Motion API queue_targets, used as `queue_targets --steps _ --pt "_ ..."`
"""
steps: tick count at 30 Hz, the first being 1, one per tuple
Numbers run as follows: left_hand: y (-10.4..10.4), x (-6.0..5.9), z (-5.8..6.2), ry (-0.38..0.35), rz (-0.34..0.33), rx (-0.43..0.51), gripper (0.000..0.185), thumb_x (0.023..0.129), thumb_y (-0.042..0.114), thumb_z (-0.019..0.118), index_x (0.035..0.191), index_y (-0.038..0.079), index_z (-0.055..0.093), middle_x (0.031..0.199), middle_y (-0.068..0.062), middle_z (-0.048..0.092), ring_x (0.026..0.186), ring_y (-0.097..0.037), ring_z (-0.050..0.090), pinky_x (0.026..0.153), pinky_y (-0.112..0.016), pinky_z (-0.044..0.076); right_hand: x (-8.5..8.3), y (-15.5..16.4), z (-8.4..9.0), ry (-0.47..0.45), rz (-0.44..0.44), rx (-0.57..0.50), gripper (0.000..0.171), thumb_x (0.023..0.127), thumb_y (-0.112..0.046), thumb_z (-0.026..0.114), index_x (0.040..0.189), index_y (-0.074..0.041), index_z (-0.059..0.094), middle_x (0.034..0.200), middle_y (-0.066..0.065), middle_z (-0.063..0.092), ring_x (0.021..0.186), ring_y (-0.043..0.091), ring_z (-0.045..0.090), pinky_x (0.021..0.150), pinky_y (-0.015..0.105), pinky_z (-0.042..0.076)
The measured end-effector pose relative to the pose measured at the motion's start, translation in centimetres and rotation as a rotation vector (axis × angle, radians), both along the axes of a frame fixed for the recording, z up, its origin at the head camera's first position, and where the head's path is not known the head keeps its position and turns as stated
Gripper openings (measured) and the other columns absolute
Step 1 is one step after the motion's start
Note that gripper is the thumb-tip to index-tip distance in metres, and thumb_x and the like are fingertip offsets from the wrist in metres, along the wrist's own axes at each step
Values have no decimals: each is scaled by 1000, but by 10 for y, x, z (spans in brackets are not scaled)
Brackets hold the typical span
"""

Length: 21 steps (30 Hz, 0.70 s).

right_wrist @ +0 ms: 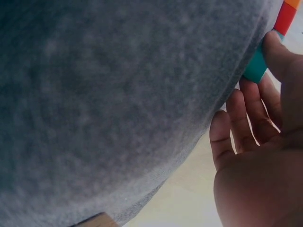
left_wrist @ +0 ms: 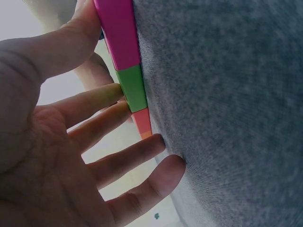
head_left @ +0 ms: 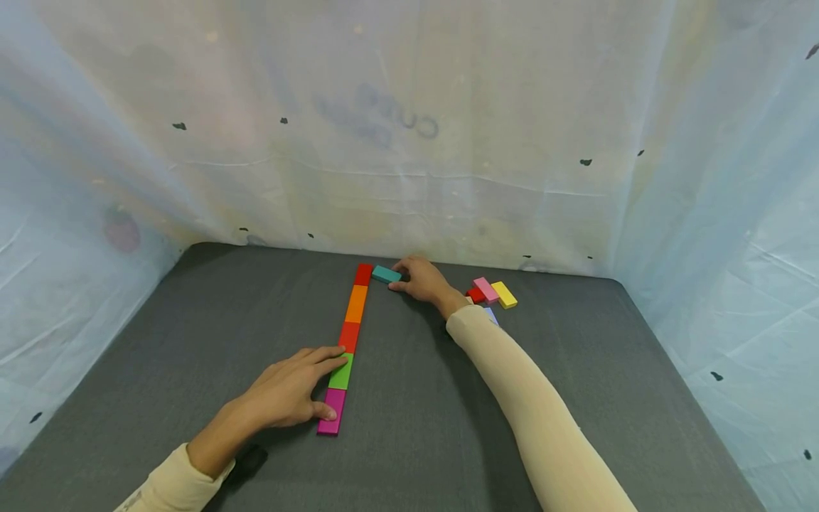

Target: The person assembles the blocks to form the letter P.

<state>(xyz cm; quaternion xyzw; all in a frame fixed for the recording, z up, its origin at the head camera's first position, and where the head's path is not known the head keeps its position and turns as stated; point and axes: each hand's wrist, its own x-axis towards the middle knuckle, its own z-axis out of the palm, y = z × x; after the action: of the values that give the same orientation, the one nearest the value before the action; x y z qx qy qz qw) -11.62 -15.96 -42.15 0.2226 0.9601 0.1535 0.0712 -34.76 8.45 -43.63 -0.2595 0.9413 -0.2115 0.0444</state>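
Note:
A straight row of flat blocks runs away from me on the grey surface: magenta [head_left: 334, 402], green [head_left: 341, 373], red [head_left: 348, 338], orange [head_left: 356, 304] and a far red block [head_left: 364, 274]. My left hand [head_left: 284, 391] lies along its left side, fingers extended. Its thumb touches the magenta block and its fingertips touch near the green one. At the row's far end, my right hand [head_left: 424, 281] pinches a teal block [head_left: 386, 274] between thumb and fingers. The teal block's left end is by the far red block, set at an angle to the row.
Beyond my right wrist lies a loose group of blocks: pink [head_left: 486, 289], yellow [head_left: 504, 295], red [head_left: 475, 294] and a lavender one [head_left: 490, 315], partly hidden by the forearm. A pale curtain [head_left: 409, 199] borders the grey table [head_left: 409, 455] behind and at both sides.

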Motion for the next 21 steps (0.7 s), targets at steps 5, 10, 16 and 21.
queue_targets --steps 5,10,16,21 --pt "-1 0 1 2 0 4 85 68 47 82 141 22 47 149 3 42 132 -25 44 93 -51 47 0 0 -1 22 26 8 39 91 -34 64 123 -13 61 120 6 61 108 20 57 98 36 45" --pt "-1 1 0 2 2 1 85 68 47 82 141 23 47 150 3 41 133 -25 44 93 -51 47 0 0 -2 46 44 18 37 92 -31 62 125 -13 60 122 6 59 108 21 56 98 36 45" --pt "0 1 1 -6 8 -6 84 68 47 81 141 23 47 150 3 41 133 -25 43 92 -52 47 1 0 -1 47 51 22 37 93 -30 61 127 -14 60 126 6 58 109 21 56 99 36 45" --pt "0 1 1 -11 10 -3 84 68 47 81 141 23 47 149 3 41 133 -25 43 92 -52 47 1 1 0 43 53 27 37 93 -30 61 128 -16 59 127 5 58 108 21 55 99 37 45"
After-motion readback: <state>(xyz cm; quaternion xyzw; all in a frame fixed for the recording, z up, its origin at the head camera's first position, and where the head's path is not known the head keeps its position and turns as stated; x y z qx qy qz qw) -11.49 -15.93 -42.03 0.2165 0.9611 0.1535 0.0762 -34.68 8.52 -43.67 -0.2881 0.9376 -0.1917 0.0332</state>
